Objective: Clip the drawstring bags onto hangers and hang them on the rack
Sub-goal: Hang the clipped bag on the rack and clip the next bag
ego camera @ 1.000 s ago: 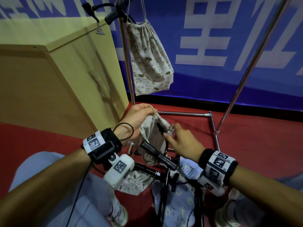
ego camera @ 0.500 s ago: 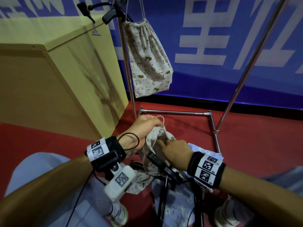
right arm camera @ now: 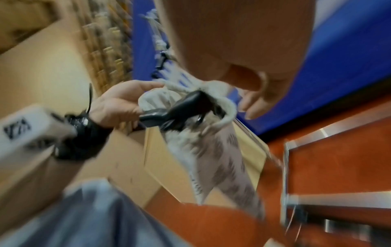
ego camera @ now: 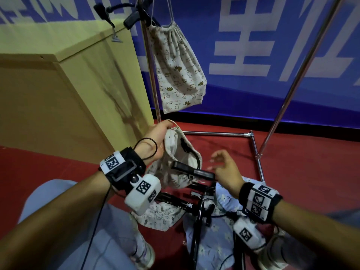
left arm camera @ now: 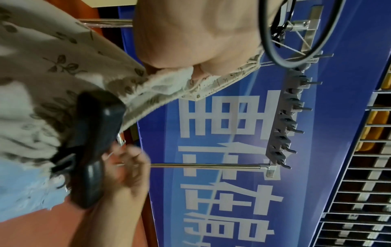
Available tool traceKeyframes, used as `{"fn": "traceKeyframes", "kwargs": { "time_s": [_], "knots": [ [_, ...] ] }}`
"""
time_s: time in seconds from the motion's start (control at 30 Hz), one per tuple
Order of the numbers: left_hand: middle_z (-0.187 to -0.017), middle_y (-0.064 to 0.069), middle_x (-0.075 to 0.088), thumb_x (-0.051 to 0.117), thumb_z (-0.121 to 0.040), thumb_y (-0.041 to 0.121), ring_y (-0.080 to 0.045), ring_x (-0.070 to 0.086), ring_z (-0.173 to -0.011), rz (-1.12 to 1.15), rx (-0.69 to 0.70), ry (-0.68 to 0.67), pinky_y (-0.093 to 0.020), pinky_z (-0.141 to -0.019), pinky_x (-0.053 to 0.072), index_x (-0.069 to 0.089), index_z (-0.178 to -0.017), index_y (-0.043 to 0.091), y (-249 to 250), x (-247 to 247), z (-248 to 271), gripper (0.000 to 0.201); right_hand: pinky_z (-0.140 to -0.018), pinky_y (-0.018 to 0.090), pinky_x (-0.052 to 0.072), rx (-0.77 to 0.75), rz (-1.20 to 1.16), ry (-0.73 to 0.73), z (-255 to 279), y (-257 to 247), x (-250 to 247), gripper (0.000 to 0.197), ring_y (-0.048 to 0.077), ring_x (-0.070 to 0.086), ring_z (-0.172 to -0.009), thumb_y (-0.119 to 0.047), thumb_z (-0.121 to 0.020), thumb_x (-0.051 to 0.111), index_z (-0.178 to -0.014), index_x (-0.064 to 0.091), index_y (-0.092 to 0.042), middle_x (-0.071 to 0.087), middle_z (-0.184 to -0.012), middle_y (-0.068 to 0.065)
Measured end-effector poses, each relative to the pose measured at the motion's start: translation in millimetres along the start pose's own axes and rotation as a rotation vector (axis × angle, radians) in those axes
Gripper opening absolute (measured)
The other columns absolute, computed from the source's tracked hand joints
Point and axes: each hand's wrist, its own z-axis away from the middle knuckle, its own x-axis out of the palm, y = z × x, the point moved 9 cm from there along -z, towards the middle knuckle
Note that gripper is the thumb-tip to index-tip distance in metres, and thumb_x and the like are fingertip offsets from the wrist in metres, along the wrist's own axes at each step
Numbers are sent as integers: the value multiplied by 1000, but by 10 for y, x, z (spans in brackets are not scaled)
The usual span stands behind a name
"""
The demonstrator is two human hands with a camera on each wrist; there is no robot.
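Drawstring bag (ego camera: 176, 162), cream with a small print, in our head view: held up by its gathered mouth at 11 o'clock from frame centre by our left hand (ego camera: 157, 139), whose fingers curl round and pinch the cloth; a black clip hanger (ego camera: 192, 170) lies across the bag's front; our right hand (ego camera: 224, 168), at 3 o'clock of the bag, hangs just beside the hanger's end, fingers loosely spread and gripping nothing; a second printed bag (ego camera: 179, 69) hangs at 12 o'clock on the metal rack (ego camera: 218, 133); further bags and hangers lie on the red floor (ego camera: 311, 172) at 6 o'clock; a wooden box (ego camera: 58, 90) at 9 o'clock.

Left wrist view: the bag (left arm camera: 63, 70) fills 9 o'clock, its edge pinched under our thumb; the hanger's black clip (left arm camera: 93, 147) sits on the cloth; right hand (left arm camera: 127, 175) blurred, at 6 o'clock.

Right wrist view, blurred: bag (right arm camera: 211, 150) and hanger (right arm camera: 180, 112) near centre, the left hand (right arm camera: 118, 103) gripping at 9 o'clock; our right fingers (right arm camera: 256, 100) relaxed, apart from the bag's cord.
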Motion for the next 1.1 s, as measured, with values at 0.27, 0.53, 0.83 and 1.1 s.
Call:
{"fn": "traceKeyframes", "kwargs": {
  "time_s": [0.27,0.53,0.83,1.1],
  "knots": [
    [-72,-4,65,68,-78,21,-19,61,-66,56,-33,-7,-36,-80,52,63,-88,11,-61,-44,-197,15,-98,52,54,481,-526,-501,340,129,656,13,37,66,-118,-2,-97,58,-107,65,1,73,-109,8],
    [-61,0,60,63,-84,20,-16,57,-57,16,-14,56,-31,-74,49,60,-75,14,-87,-182,-318,11,-66,25,62,296,-369,-174,63,104,360,13,20,73,-70,-8,-98,63,-98,62,4,69,-83,20],
    [-48,0,57,54,-93,19,-16,55,-49,7,5,43,-30,-59,47,55,-79,10,-85,-174,-361,17,-64,38,60,190,160,-187,-33,30,121,7,19,64,-61,-4,-92,67,-97,66,1,67,-80,16],
    [-72,-6,59,57,-83,20,-22,58,-60,-16,5,-14,-30,-65,50,57,-82,10,-110,-82,-303,10,-50,25,57,332,-57,-255,57,245,388,15,15,62,-50,-12,-99,63,-93,59,2,67,-72,14]
  ]
}}
